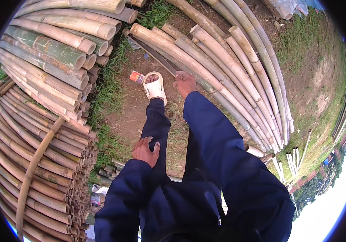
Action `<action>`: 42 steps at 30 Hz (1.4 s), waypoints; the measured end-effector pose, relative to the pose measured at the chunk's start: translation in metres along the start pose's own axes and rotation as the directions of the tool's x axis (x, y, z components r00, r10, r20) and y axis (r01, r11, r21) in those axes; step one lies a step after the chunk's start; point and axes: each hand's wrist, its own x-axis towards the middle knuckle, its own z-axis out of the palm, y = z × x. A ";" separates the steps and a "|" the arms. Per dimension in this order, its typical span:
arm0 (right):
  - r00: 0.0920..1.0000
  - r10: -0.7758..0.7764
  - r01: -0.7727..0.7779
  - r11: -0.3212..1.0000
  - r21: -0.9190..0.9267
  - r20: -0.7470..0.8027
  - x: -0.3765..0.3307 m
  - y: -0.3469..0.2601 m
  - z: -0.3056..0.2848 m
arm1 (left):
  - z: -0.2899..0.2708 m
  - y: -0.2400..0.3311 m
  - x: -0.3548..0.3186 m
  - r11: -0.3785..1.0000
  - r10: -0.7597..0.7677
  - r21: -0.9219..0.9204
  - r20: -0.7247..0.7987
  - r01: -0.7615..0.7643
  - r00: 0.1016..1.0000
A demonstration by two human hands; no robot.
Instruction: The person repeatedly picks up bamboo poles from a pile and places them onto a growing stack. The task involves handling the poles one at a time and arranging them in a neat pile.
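Note:
My right hand (185,83) is closed round the near end of a long, narrow, dark blade (157,55) that looks like a machete. The blade slants away to the upper left, alongside the edge of a row of pale bamboo poles (205,66); whether it touches them I cannot tell. Bent at the knee, my left leg carries my left hand (145,152), which lies on the dark trouser cloth with its fingers apart and holds nothing. Below that leg shows my foot in a cream slide sandal (155,90).
Beside the sandal lies a small orange packet (136,77) on bare soil. Stacked bamboo poles (52,38) rise at the left, cut ends towards me, with a curved pole (34,173) across the lower stack. Grass (108,101) borders the stacks. More poles (294,159) stand at the far right.

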 end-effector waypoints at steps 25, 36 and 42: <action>0.930 -0.297 -0.125 0.304 -0.944 -0.218 0.077 0.189 -0.412 | 0.062 0.044 -0.024 0.926 0.002 0.376 0.048 -0.020 0.999; 0.945 -0.299 0.215 0.267 -0.939 0.132 0.006 0.148 -0.424 | 0.043 0.038 -0.017 0.968 -0.070 0.244 0.057 0.054 0.996; 0.866 -0.342 0.470 0.311 -0.826 0.364 -0.028 0.048 -0.314 | 0.026 0.029 -0.013 0.980 -0.098 0.179 0.071 0.084 0.993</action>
